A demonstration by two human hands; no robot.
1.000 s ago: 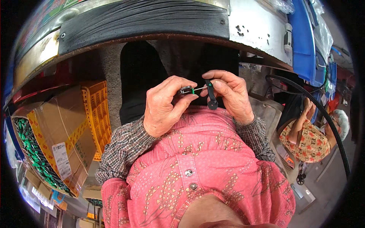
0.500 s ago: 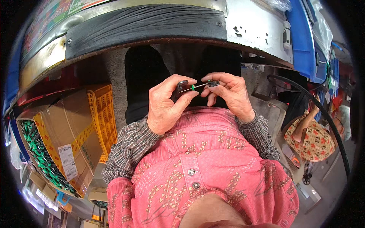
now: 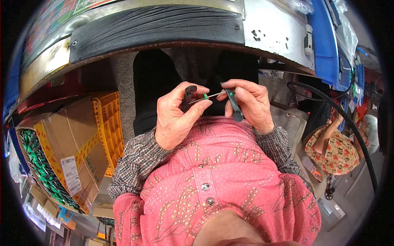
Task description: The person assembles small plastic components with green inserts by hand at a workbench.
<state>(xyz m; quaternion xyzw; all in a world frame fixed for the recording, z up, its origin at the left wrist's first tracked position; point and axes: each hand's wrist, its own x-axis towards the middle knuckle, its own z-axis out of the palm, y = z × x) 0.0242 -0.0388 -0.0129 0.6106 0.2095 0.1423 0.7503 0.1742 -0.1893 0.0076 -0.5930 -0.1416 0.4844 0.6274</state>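
Observation:
Both my hands are raised in front of my chest, below the edge of a workbench [image 3: 164, 28]. My left hand [image 3: 174, 117] pinches a small black handle piece [image 3: 188, 96] between thumb and fingers. A thin metal rod with a green collar [image 3: 205, 97] runs from it toward my right hand [image 3: 250, 102]. That hand grips a slim black tool with a green mark [image 3: 233, 102], pointing down. The rod's tip meets the tool near my right thumb. I wear a pink patterned top [image 3: 221, 184] over checked sleeves.
A taped cardboard box [image 3: 69, 147] and a yellow plastic crate [image 3: 108, 127] stand at my left, beside a box of green-handled items [image 3: 37, 168]. A black hose [image 3: 340, 110] curves down at the right. A person in a flowered top [image 3: 332, 143] sits at the right.
My hands have drawn slightly apart, so the thin rod with the green collar now shows between them. The black tool in my right hand has swung to point downward.

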